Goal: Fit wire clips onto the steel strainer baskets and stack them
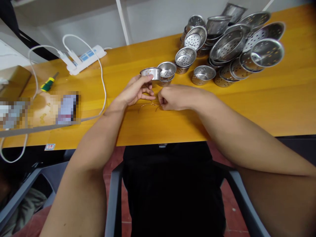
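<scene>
Found at the left edge of the frame, on a yellow-brown table (133, 128): a brown box (21, 79), partly cut off. Noted just right of it: a green and yellow screwdriver (48, 84), lying with blade toward the upper right; lower, at the table's front edge, a small number label (49, 147). Seen next: a phone (66, 110), blurred over; above, at upper left, a white power strip (86, 61) with plugs fitted and a white cable (102, 74) curving down past its right end. Observed at upper centre: left hand (137, 92) gripping a metal cup (154, 74), thumb laid along the side, lower fingers extended toward the right. Found just below those fingers: thin copper-coloured wire (148, 104), running to the right hand (170, 97), closed in a fist on it. Recorded just behind that fist: a short stack of cups (168, 72) with holes. Noted at upper right: a large pile of perforated cups (228, 46), some upright, some tilted, several nested.
</scene>
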A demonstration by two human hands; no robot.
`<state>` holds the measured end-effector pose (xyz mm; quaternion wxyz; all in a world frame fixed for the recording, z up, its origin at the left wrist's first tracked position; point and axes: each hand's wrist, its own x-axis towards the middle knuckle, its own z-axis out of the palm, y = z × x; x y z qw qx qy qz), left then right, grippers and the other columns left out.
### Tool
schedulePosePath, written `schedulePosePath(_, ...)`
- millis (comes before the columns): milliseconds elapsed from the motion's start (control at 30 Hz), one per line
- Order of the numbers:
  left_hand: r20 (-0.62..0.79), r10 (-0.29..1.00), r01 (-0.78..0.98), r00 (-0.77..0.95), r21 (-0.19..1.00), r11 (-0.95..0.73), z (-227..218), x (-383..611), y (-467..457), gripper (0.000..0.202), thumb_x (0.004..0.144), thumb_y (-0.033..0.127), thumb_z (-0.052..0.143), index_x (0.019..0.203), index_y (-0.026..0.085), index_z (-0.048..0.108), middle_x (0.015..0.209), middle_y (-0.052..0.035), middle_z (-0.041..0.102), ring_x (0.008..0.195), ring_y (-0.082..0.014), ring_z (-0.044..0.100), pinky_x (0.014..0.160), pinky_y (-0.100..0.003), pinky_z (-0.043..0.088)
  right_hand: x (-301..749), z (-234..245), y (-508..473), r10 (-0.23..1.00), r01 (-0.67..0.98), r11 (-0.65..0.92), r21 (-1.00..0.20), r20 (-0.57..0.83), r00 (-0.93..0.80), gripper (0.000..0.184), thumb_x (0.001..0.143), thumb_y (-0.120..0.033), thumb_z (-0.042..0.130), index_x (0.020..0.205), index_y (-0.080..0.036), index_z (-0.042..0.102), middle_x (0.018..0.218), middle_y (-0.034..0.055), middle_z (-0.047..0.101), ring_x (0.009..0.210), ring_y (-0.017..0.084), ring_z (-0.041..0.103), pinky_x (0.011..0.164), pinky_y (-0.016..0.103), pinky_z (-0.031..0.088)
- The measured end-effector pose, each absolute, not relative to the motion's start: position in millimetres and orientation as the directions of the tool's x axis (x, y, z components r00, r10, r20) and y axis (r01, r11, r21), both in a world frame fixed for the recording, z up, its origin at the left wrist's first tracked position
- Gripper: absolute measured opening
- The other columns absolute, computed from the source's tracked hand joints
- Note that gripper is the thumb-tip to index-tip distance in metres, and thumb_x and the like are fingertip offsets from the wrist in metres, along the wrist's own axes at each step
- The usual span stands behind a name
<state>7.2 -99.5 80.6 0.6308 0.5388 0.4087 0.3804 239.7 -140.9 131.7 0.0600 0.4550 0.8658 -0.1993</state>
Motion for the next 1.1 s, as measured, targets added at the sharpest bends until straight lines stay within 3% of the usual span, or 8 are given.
schedulePosePath(233, -0.033, 0.982, -0.026, 0.184, 0.999, 0.039, 88.2, 1.6, -98.5, 0.065, 0.088, 0.091, 0.095, 0.115, 0.036, 0.072, 0.109, -0.006, 0.09, 0.108, -0.0358, 0.089, 0.089, -0.056, 0.084, 229.4, 145.9, -156.1, 0.774, 0.846, 0.526, -0.081, -0.366, -0.516, 0.007, 0.111, -0.024, 0.095, 0.108, -0.019, 0.092, 0.103, 0.013, 0.088, 0.097, 0.033, 0.084, 0.076, 0.041, 0.046)
schedulePosePath(333, -0.026, 0.982, -0.035, 0.188, 0.999, 0.033, 87.3, 1.6, -98.9, 0.063, 0.088, 0.086, 0.097, 0.116, 0.036, 0.071, 0.11, -0.006, 0.088, 0.108, -0.0353, 0.087, 0.092, -0.057, 0.083, 226.9, 144.5, -158.6, 0.776, 0.836, 0.537, -0.11, -0.323, -0.541, 0.025, 0.104, -0.019, 0.101, 0.089, -0.02, 0.081, 0.099, 0.0139, 0.086, 0.105, 0.036, 0.085, 0.085, 0.044, 0.052)
schedulePosePath(467, -0.016, 0.976, -0.062, 0.215, 0.998, 0.031, 84.0, 1.1, -99.7, 0.062, 0.089, 0.074, 0.102, 0.122, 0.032, 0.071, 0.108, -0.0042, 0.083, 0.105, -0.0305, 0.083, 0.094, -0.05, 0.079, 226.5, 141.4, -160.2, 0.785, 0.835, 0.524, -0.171, -0.285, -0.551, 0.051, 0.099, -0.012, 0.104, 0.074, -0.022, 0.06, 0.09, 0.0125, 0.08, 0.105, 0.037, 0.084, 0.089, 0.047, 0.053)
schedulePosePath(567, 0.04, 0.98, -0.056, 0.195, 0.998, -0.029, 81.6, -0.3, -99.0, 0.061, 0.091, 0.067, 0.105, 0.123, 0.03, 0.069, 0.114, -0.0039, 0.081, 0.101, -0.0263, 0.079, 0.093, -0.046, 0.075, 225.9, 141.7, -160.9, 0.787, 0.833, 0.533, -0.148, -0.277, -0.552, 0.043, 0.104, -0.016, 0.1, 0.08, -0.022, 0.065, 0.096, 0.0134, 0.083, 0.105, 0.036, 0.083, 0.087, 0.045, 0.049)
schedulePosePath(667, 0.106, 0.985, -0.054, 0.139, 0.994, -0.099, 79.8, -1.0, -96.1, 0.064, 0.086, 0.06, 0.109, 0.125, 0.03, 0.068, 0.138, -0.0071, 0.086, 0.133, -0.0336, 0.083, 0.105, -0.047, 0.075, 227.4, 140.6, -156.8, 0.786, 0.83, 0.541, -0.136, -0.269, -0.556, 0.02, 0.109, -0.023, 0.092, 0.094, -0.02, 0.079, 0.106, 0.0156, 0.087, 0.105, 0.035, 0.082, 0.086, 0.044, 0.048)
schedulePosePath(800, 0.136, 0.988, -0.088, 0.066, 0.988, -0.13, 80.6, -1.5, -91.9, 0.069, 0.079, 0.059, 0.109, 0.135, 0.038, 0.074, 0.149, -0.0018, 0.09, 0.167, -0.0409, 0.072, 0.122, -0.057, 0.074, 237.7, 133.2, -142.2, 0.796, 0.793, 0.542, -0.279, -0.132, -0.59, 0.003, 0.105, -0.023, 0.087, 0.104, -0.021, 0.085, 0.104, 0.0115, 0.086, 0.103, 0.033, 0.078, 0.092, 0.042, 0.051)
schedulePosePath(933, 0.148, 0.988, -0.133, 0.052, 0.981, -0.14, 87.3, -5.9, -94.4, 0.055, 0.085, 0.059, 0.099, 0.128, 0.034, 0.076, 0.144, -0.0064, 0.092, 0.163, -0.0399, 0.079, 0.124, -0.057, 0.077, 247.6, 125.8, -129.5, 0.857, 0.733, 0.467, -0.495, 0.052, -0.512, 0.007, 0.109, -0.023, 0.077, 0.113, -0.021, 0.083, 0.105, 0.01, 0.083, 0.1, 0.03, 0.072, 0.092, 0.041, 0.053)
schedulePosePath(1100, 0.092, 0.945, -0.223, 0.315, 0.975, -0.021, 94.8, -11.4, -105.2, 0.059, 0.085, 0.069, 0.094, 0.125, 0.028, 0.08, 0.144, -0.0154, 0.095, 0.163, -0.0474, 0.083, 0.127, -0.061, 0.078, 245.2, 120.6, -125.8, 0.901, 0.722, 0.406, -0.561, 0.114, -0.418, 0.016, 0.111, -0.025, 0.07, 0.121, -0.022, 0.082, 0.109, 0.0115, 0.081, 0.103, 0.032, 0.069, 0.097, 0.045, 0.057)
